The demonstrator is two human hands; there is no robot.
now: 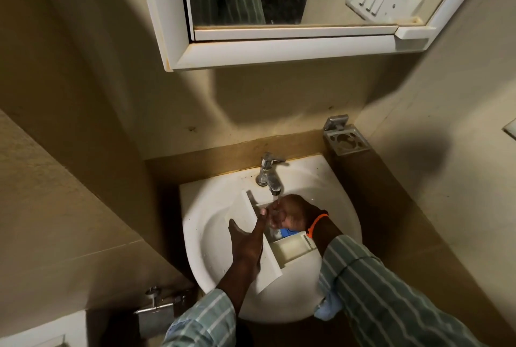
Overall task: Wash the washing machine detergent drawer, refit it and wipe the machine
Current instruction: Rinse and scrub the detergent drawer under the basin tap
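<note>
The white detergent drawer (290, 249) lies tilted in the white washbasin (212, 198), its flat front panel to the left and a blue insert showing inside. My left hand (247, 237) lies along the front panel, fingers straight and thumb spread, steadying it. My right hand (289, 214), with an orange band at the wrist, is curled over the drawer's far compartments right under the chrome tap (269, 172); water runs from the spout onto it. What its fingers do inside the drawer is hidden.
A blue cloth (328, 309) hangs at the basin's front right edge under my right sleeve. A metal holder (346, 140) is fixed on the right wall. A mirror cabinet (279, 11) hangs above. A metal fitting (156, 307) is on the lower left wall.
</note>
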